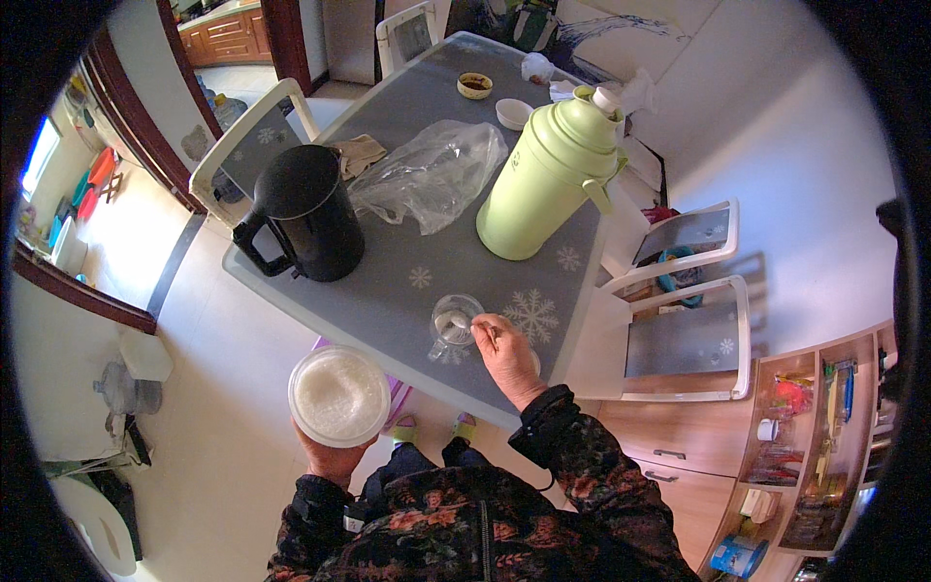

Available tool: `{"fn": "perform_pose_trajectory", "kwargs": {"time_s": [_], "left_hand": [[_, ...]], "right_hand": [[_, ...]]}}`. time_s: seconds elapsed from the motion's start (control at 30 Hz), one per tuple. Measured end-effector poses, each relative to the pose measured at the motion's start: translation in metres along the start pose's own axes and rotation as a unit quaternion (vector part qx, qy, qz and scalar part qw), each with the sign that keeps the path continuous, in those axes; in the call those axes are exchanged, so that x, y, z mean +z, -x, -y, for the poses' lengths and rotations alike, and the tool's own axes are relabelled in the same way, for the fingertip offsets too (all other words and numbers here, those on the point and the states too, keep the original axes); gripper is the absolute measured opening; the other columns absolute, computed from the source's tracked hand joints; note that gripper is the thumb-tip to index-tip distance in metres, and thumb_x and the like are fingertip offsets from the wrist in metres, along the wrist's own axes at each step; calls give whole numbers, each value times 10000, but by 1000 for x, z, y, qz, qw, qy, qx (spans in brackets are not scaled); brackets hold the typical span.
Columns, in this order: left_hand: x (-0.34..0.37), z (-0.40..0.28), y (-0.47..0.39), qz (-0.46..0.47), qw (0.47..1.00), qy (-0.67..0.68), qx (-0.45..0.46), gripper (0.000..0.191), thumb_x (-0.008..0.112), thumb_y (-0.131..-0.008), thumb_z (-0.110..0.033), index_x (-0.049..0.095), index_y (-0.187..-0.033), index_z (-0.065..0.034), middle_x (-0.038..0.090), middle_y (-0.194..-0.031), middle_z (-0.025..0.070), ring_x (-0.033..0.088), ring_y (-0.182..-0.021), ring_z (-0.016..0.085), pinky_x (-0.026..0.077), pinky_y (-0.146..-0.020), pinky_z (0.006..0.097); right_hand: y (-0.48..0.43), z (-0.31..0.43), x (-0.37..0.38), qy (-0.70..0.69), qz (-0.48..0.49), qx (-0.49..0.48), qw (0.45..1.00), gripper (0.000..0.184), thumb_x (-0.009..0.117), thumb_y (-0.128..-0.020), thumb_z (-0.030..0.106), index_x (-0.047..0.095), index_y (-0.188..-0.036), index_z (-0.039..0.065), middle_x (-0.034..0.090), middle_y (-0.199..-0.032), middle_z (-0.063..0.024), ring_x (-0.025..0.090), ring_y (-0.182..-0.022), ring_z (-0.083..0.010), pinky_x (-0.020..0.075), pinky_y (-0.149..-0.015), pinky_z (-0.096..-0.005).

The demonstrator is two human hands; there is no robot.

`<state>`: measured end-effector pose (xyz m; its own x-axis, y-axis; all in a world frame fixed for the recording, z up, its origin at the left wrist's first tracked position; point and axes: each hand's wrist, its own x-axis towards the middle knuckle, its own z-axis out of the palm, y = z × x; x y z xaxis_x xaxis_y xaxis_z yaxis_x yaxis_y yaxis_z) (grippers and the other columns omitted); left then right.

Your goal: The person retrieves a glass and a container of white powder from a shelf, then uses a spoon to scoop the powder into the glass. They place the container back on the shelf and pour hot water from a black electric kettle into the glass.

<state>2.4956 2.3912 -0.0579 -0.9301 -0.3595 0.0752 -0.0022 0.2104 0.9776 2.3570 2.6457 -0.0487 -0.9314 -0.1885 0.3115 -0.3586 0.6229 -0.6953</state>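
Note:
In my left hand (331,457) is a round tub (293,407) of white granules (339,396), held up off the table's near edge. The granules have a hollow in the middle. My right hand (509,356) grips a spoon (476,325), its bowl over the mouth of a clear glass mug (441,348). White matter shows inside the mug; how much lies on the spoon and how much below it I cannot tell. The mug stands upright on the grey table (393,305), its handle towards me. Part of a pale round thing (537,361) peeks out behind my right wrist.
A black electric kettle (309,218) stands left, a tall green thermos flask (549,178) right. Between them lies a clear plastic bag (444,171) near a tan cloth (360,154). Two bowls, one yellow (475,86) and one white (513,114), sit farther back. White chairs (687,342) flank the table.

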Motion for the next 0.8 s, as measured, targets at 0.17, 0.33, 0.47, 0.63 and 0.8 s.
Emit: {"fn": "perform_pose_trajectory", "kwargs": {"time_s": [0.17,0.33,0.47,0.63,0.8], "left_hand": [[-3,-8,-3,30,1000,-4,-3,479,723,-695,-31,547,-1139,-66,682,-964,43,644,-912,146,519,-817,306],[-3,-7,-4,34,999,28,-14,454,708,-705,-13,549,-1127,-58,680,-954,54,642,-897,148,523,-793,308],[5,-9,-4,19,985,159,-68,469,699,-703,10,529,-1136,-47,676,-945,61,636,-873,149,522,-762,298],[6,-14,-2,26,995,94,-31,487,688,-703,31,501,-1148,-36,669,-944,77,631,-852,155,523,-725,295],[8,-12,-6,40,999,33,-10,503,695,-696,28,498,-1154,-34,670,-946,77,634,-856,157,524,-737,295]], "right_hand": [[3,7,3,44,-9,0,999,195,643,-868,157,581,-971,5,641,-832,-155,651,-742,-292,511,-627,-342],[13,13,-3,-45,72,152,985,416,715,-825,257,536,-1062,-35,638,-822,-101,627,-703,-159,507,-626,-303],[27,8,-10,-128,48,169,976,610,760,-771,346,483,-1191,1,651,-771,-87,638,-662,-169,521,-627,-301],[50,-26,-38,-82,29,204,975,671,720,-784,374,446,-1266,-4,631,-1031,-167,627,-916,-263,498,-821,-367],[75,-65,-35,203,168,133,955,836,786,-672,296,371,-1369,92,329,-1407,-229,339,-1282,-414,343,-1032,-484]]}}
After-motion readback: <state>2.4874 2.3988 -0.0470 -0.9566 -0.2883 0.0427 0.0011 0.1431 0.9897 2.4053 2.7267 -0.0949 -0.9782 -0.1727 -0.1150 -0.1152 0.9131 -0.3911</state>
